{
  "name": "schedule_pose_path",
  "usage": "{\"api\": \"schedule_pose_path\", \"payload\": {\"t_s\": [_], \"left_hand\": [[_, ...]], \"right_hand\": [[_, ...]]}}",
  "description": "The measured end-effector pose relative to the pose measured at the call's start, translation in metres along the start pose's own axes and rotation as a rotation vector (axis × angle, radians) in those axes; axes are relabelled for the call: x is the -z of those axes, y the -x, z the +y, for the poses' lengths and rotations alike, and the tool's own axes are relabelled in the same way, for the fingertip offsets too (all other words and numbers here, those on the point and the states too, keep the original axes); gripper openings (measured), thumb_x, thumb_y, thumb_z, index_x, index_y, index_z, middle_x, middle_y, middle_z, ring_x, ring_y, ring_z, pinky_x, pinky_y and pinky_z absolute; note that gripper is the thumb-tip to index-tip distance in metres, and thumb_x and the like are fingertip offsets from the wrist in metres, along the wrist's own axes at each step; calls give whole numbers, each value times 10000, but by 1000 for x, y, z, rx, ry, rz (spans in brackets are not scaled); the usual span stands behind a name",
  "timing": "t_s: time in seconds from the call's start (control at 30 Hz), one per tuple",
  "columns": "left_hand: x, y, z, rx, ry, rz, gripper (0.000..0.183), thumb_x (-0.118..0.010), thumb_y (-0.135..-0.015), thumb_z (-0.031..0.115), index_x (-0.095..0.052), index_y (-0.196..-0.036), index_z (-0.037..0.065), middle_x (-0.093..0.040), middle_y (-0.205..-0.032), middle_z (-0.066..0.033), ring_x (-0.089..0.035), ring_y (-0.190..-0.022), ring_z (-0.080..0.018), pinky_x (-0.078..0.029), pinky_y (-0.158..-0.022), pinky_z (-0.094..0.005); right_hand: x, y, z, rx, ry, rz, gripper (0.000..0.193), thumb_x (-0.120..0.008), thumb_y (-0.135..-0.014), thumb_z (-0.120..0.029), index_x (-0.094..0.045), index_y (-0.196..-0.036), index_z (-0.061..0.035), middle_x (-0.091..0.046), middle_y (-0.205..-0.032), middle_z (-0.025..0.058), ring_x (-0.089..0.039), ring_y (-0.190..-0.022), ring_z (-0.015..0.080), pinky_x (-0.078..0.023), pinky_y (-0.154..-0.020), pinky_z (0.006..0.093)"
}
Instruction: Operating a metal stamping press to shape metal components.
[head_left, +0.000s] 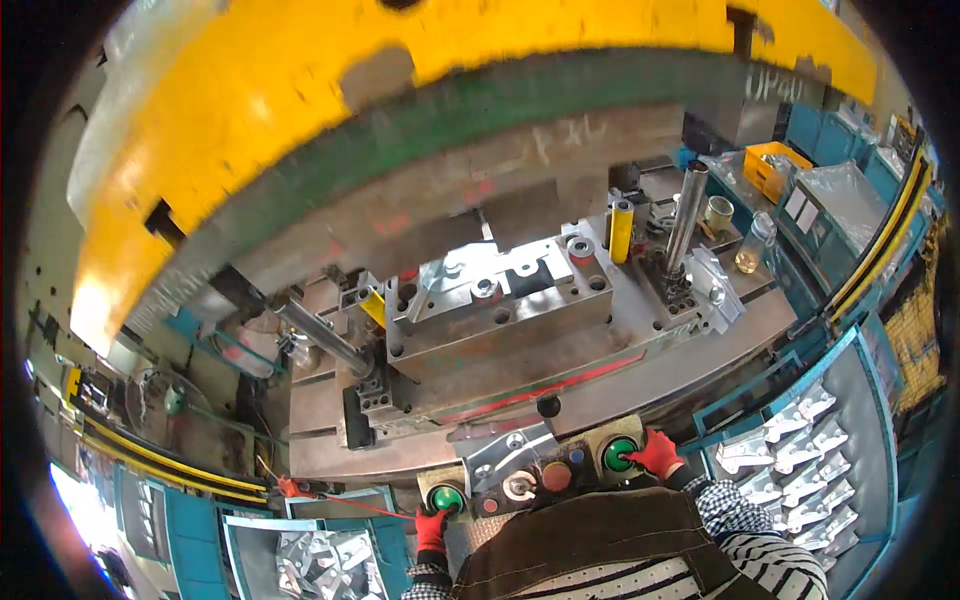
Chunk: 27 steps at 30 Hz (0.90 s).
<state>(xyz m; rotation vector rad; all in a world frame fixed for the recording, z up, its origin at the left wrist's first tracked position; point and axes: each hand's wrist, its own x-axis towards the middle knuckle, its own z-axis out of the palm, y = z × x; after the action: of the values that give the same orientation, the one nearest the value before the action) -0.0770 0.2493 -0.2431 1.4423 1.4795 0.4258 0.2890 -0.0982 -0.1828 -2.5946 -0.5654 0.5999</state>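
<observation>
My left hand (431, 530), in a red glove, rests at the left green push button (446, 498) of a control panel. At the right green push button (619, 455), my right hand (658, 455) in a matching glove touches the button with its thumb side. Both hands hold nothing, and their visible fingers are apart. Between the buttons lies a bent silver metal bracket (508, 452), just above a red push button (556, 477). Ahead, a shiny stamped sheet-metal part (500, 272) sits on the lower die (490, 335), beneath the raised upper die (400, 195).
Steel guide posts (687, 220) and yellow cylinders (621, 232) flank the die. Another metal bracket (712, 290) leans at its right. A blue-edged bin (868, 400) holds several brackets at right; another bin (240, 560) stands lower left. A clear bottle (752, 248) stands at the bed's right.
</observation>
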Motion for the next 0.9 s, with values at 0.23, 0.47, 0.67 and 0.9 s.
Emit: {"api": "schedule_pose_path", "payload": {"t_s": [0.23, 0.47, 0.67, 0.9], "left_hand": [[5, -49, -86, -286, -100, 64, 606, -747, -544, 182, -479, -1048, -22, -567, -839, -111, -509, -647, -184, -408, -550, -292], [-7, 10, 26, -50, 36, -97, 486, -735, -589, 107, -510, -1005, -7, -595, -787, -79, -533, -568, -149, -433, -467, -274], [10, -20, -39, -359, -128, 3, 451, -708, -639, 175, -529, -1011, -8, -610, -813, -83, -553, -634, -158, -442, -544, -280], [40, -35, 119, -580, -414, -141, 343, -641, -676, 317, -606, -816, 6, -615, -787, -176, -606, -769, -254, -447, -635, -355]], "right_hand": [[-3, 4, -3, 63, -30, 67, 822, -689, -546, -528, -432, -1112, 9, -527, -997, 231, -494, -970, 357, -404, -810, 427], [1, 4, 5, -41, -30, 30, 833, -693, -535, -534, -439, -1112, 11, -528, -1003, 234, -490, -976, 361, -404, -817, 412], [10, 7, -5, 32, -99, 4, 834, -684, -529, -565, -457, -1100, -1, -532, -1001, 225, -505, -956, 354, -410, -807, 415], [33, 13, -11, 23, -191, -114, 843, -663, -577, -554, -415, -1161, 2, -492, -1058, 236, -459, -1021, 360, -383, -850, 408]]}}
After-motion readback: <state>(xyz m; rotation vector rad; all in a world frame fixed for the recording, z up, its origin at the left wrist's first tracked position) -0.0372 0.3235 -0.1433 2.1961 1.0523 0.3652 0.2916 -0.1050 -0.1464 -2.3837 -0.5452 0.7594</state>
